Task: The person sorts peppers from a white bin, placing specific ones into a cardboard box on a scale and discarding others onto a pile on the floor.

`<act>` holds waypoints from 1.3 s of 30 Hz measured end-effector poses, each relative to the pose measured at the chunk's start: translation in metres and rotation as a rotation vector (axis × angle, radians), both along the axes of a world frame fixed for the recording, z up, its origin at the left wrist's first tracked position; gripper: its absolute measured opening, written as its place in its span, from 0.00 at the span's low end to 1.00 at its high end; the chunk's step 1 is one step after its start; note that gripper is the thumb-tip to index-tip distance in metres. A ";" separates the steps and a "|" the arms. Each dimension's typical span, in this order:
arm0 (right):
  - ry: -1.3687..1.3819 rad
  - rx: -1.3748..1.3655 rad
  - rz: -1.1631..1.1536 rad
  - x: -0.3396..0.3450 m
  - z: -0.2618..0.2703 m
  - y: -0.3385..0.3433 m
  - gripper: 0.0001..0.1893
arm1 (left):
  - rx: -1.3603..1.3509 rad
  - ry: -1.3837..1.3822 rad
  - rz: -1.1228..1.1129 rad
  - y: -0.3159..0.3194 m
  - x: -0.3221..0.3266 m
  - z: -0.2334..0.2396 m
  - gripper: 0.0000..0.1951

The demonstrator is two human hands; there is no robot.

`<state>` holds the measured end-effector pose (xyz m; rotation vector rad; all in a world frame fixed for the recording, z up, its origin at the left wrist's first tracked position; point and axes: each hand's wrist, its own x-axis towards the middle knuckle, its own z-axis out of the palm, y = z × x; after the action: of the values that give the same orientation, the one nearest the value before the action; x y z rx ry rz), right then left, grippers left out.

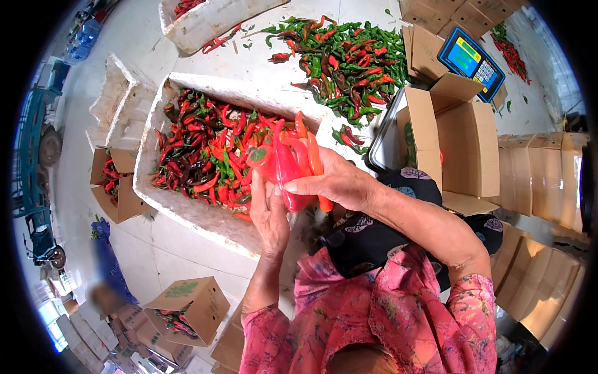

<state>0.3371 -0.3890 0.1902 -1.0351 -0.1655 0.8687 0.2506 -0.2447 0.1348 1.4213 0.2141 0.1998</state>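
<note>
A bunch of large red chili peppers [292, 163] is held between both hands, over the near right end of a white foam box [205, 224]. My right hand [343, 180] grips the bunch from the right, its thumb across the peppers. My left hand [270, 208] touches the bunch from the lower left with its fingers raised; whether it grips a pepper is partly hidden. Inside the foam box lie many red and dark peppers [196, 140] with some green ones. An open cardboard box [467, 149] stands to the right on a scale's metal platform [385, 135].
A pile of green and red peppers [350, 65] lies on the floor ahead. The scale's blue display [472, 63] stands behind the open box. Cardboard boxes with peppers [187, 308] [117, 187] sit at left. Stacked cartons [542, 177] line the right side. A blurred person [110, 276] is at lower left.
</note>
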 end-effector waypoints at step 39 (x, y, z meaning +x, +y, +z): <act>-0.226 -1.245 -0.497 0.000 -0.047 -0.314 0.36 | 1.797 0.729 0.131 0.274 0.018 -0.257 0.08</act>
<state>0.3375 -0.7026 0.1435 -2.2101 0.5042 0.3218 0.2687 0.0293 -0.1219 3.2487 0.8578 -0.1129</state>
